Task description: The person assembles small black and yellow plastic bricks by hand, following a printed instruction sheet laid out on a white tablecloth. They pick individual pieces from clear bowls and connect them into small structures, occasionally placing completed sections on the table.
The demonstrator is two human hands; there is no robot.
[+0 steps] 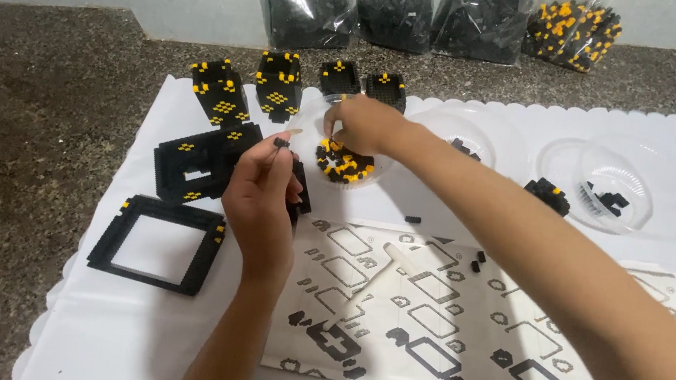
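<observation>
My left hand is raised over the white mat, pinching a small black brick piece between thumb and fingers, with a black brick assembly partly hidden behind the palm. My right hand reaches into a clear bowl, fingers closed over the pile of black and yellow bricks. Whether it holds a brick is hidden by the fingers.
Black square frames and several black-and-yellow blocks lie at the left and back. A printed instruction sheet carries a white tool. Clear bowls stand at the right, bags of bricks along the wall.
</observation>
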